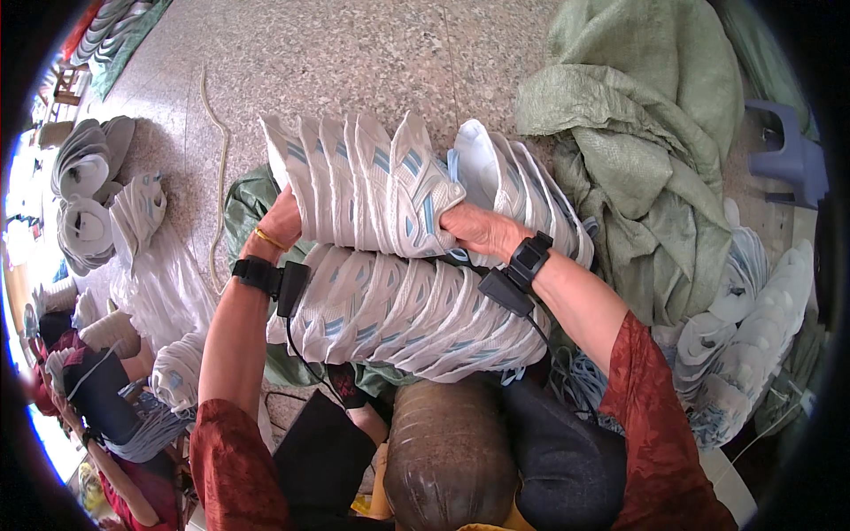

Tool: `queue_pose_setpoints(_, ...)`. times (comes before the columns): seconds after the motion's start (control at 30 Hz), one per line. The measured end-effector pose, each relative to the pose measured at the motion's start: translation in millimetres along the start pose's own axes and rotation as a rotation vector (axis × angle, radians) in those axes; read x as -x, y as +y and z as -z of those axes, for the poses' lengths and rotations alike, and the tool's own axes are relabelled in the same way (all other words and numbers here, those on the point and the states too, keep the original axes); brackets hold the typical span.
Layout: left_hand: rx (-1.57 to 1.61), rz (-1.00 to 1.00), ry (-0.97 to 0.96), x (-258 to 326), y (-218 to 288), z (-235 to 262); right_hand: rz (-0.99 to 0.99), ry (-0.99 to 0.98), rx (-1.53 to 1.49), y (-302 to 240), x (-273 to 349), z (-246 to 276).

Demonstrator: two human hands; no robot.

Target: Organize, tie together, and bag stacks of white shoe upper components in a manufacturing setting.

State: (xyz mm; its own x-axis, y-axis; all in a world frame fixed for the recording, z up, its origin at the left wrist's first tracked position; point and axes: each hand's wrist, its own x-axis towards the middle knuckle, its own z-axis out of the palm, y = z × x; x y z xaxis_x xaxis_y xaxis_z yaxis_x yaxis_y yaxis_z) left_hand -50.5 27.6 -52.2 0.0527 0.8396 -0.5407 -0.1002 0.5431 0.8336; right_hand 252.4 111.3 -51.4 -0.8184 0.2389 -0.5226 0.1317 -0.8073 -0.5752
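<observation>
A row of nested white shoe uppers with light-blue stripes lies between my two hands. My left hand is closed round its left end, the fingers partly hidden behind the uppers. At the other end my right hand grips the last upper, its fingertips tucked inside the opening. Just nearer to me, a second row of nested uppers lies along the same direction. Beyond my right hand, more stacked uppers lean to the right, with a blue lace loop beside them.
Crumpled green woven sacking spreads at the right, near a blue-grey plastic stool. More stacked uppers stand at left and right. A pale cord crosses the floor. A brown rounded bundle sits before me. Another person's arm shows lower left.
</observation>
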Motion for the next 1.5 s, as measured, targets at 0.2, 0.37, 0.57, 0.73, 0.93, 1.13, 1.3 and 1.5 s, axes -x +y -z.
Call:
queue_pose_setpoints(0.2, 0.232, 0.172, -0.038, 5.0, 8.6, -4.5, -0.035, 0.092, 0.045, -8.9, 8.1, -7.2)
queue_pose_setpoints(0.37, 0.281, 0.223, -0.065, 8.0, -7.4, 6.8, -0.034, 0.096, 0.112, -8.4, 7.0, -10.6)
queue_pose_setpoints(0.57, 0.255, 0.224, -0.053, 4.3, -7.6, -6.5, 0.111, 0.063, 0.237, 0.9, -0.6, -8.0)
queue_pose_setpoints(0.73, 0.108, 0.165, -0.125, -0.7, -4.2, -13.1, 0.158, 0.09, 0.3, 6.5, -7.4, -11.5)
queue_pose_setpoints(0.93, -0.085, 0.205, -0.161, -8.0, -0.5, -17.6, 0.216, 0.107, 0.381, 9.1, -6.8, -1.4)
queue_pose_setpoints(1.13, 0.329, 0.245, -0.186, -3.9, -11.0, -17.2, 0.269, 0.127, 0.464, 18.1, -7.5, 1.1)
queue_pose_setpoints(1.3, 0.042, 0.178, -0.165, -7.6, -20.1, -9.7, 0.305, 0.147, 0.528, 17.9, -18.0, 7.8)
queue_pose_setpoints(1.5, -0.083, 0.163, -0.195, -9.2, -18.6, -8.5, 0.361, 0.176, 0.61, 22.1, -22.8, 12.7)
